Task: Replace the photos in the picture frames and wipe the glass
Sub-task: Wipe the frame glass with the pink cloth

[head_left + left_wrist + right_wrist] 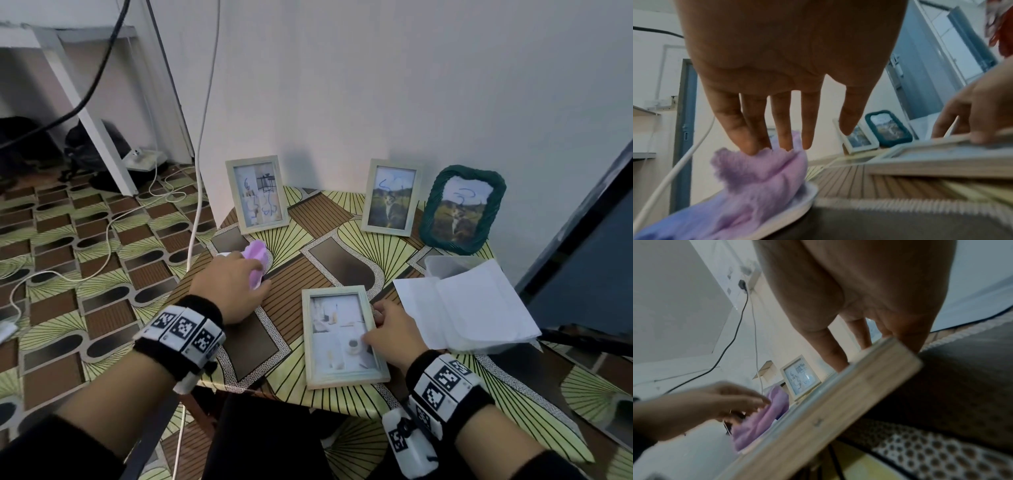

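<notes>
Lower centre, the flat picture frame [346, 337] shows pale, matt wood grain with glossy glass. The lilac cloth [257, 262] looks fuzzy. Upper right, the green frame [462, 209] appears woven; the tablecloth [329, 260] shines.

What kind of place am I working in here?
Probably a room in a home: a small table with a patterned cover pushed against a plain wall, matching patterned floor, and charger cables trailing across it.

On the patterned table [329, 260] we have a pale wooden frame [344, 337] lying flat near us, a lilac cloth [257, 262] to its left on a white dish [797, 209], white papers [479, 305] right, and three frames standing far: pale wooden left frame [257, 193], pale wooden middle frame [392, 197], green woven frame [460, 209] rightmost.
</notes>
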`<act>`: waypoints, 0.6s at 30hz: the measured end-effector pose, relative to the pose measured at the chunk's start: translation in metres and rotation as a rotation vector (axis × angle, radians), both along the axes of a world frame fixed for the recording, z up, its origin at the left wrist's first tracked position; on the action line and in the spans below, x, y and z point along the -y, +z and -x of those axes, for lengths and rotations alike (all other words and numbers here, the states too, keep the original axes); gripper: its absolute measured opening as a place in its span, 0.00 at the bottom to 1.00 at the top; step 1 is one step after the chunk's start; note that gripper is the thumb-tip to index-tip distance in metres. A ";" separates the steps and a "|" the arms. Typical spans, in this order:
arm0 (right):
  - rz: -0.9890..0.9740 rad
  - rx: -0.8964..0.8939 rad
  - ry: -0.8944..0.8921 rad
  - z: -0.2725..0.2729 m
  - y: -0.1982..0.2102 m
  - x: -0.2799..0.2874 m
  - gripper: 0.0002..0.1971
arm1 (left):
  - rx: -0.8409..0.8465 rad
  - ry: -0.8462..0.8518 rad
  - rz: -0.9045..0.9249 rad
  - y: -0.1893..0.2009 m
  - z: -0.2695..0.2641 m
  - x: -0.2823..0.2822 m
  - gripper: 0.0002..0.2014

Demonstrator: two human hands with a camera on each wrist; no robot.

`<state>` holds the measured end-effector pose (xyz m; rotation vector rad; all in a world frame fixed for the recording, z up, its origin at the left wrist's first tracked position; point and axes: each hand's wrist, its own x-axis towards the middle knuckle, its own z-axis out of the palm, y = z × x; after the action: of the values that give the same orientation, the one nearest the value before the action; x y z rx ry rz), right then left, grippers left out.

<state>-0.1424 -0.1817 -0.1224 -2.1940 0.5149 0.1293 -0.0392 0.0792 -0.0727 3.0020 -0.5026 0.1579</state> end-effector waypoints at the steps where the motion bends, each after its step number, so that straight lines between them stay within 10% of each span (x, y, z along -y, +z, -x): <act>1: -0.014 -0.009 -0.019 -0.001 0.001 0.000 0.21 | 0.000 -0.008 0.005 -0.001 0.005 0.002 0.22; 18: -0.338 0.034 -0.147 -0.004 0.001 -0.003 0.12 | -0.231 0.066 -0.260 -0.019 -0.059 -0.030 0.15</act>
<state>-0.1384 -0.1788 -0.1217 -1.8209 0.5874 0.0923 0.0197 0.1092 -0.0918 3.2300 -0.4302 -0.2689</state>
